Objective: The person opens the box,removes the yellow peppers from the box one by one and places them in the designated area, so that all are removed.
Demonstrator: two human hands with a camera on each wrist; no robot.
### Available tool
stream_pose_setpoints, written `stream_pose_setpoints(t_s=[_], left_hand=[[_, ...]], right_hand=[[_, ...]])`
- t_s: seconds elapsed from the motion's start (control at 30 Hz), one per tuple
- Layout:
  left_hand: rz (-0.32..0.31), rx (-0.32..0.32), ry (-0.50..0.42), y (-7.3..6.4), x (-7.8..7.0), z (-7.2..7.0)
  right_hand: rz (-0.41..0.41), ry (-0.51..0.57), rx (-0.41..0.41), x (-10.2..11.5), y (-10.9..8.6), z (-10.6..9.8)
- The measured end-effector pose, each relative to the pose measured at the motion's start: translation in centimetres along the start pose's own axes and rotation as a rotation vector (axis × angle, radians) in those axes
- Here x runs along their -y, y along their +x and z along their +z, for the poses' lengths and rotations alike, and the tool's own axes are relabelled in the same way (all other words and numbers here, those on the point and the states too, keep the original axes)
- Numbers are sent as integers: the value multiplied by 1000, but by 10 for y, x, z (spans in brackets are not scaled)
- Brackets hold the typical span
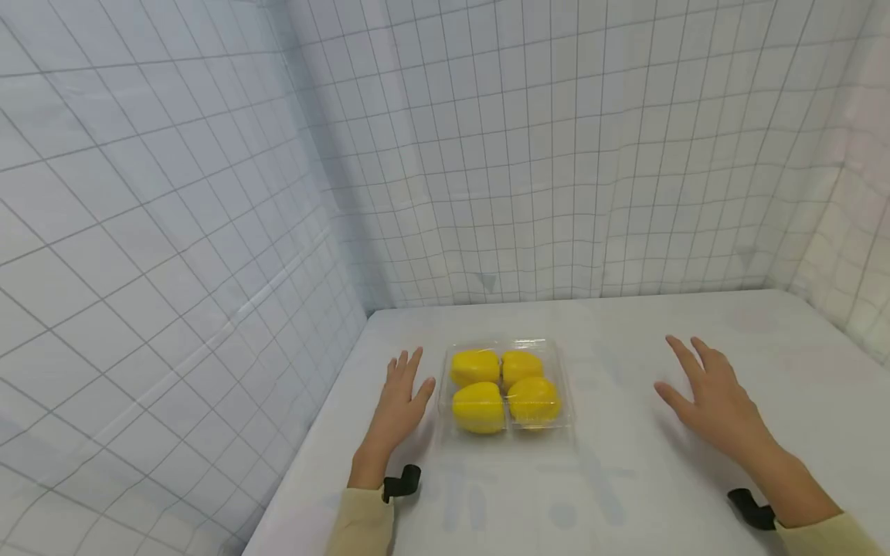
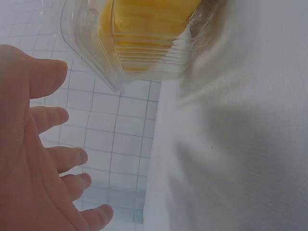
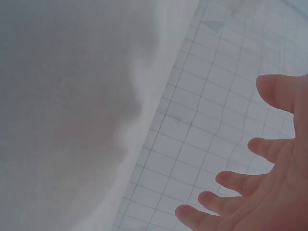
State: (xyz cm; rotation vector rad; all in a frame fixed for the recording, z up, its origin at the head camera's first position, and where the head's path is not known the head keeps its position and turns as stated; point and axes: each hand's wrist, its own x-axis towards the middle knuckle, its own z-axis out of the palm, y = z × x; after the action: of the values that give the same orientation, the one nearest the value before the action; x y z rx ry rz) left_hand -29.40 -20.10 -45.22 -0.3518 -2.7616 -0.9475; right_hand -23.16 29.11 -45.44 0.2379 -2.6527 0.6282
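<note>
Inspection finds the clear plastic container (image 1: pixel 565 390) resting on the white table (image 1: pixel 626 494), with four yellow fruits (image 1: pixel 479 408) inside at roughly 11, 1, 5 and 7 o'clock about its middle. Taking that middle as the dial's centre and the back wall as 12, the left hand (image 1: pixel 399 409) lies at 9 o'clock, just beside the container, apparently without contact; its fingers are extended with gaps between them, thumb standing off. The right hand (image 1: pixel 723 401) lies at 3 o'clock, well apart, fingers likewise spread and pinching nothing. Whether the lid is fastened cannot be determined. In this inspector's judgement, sound handling would have both hands meet opposite walls low down, at 9 and 3, with light, even pressure: the thin plastic probably flexes, and the fruits could roll if it tilts. One-sided contact would risk sliding it; any lid catch should be checked before lifting.
</note>
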Motion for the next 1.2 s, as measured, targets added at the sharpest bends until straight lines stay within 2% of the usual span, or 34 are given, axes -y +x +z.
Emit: stream_pose_setpoints(t_s=[0.13,0.3,0.53,0.63,0.8,0.93,1.07,1.2], left_hand=[[-14,36,-83,-3,-7,-2],[-5,51,-180,-5,-12,0],[37,86,-379,-8,-16,5],[27,118,-434,-12,-19,7],[15,193,-482,-16,-20,13],[13,243,-483,-20,-21,17],[11,270,-467,-24,-21,20],[32,280,-460,-25,-21,22]], right_hand=[[-4,58,11,12,-1,2],[-33,123,20,25,0,5],[-85,145,15,48,1,16],[-101,164,38,60,3,23],[-122,270,116,80,7,37],[-111,389,219,95,7,49],[-89,479,309,107,6,58],[-73,502,348,115,6,62]])
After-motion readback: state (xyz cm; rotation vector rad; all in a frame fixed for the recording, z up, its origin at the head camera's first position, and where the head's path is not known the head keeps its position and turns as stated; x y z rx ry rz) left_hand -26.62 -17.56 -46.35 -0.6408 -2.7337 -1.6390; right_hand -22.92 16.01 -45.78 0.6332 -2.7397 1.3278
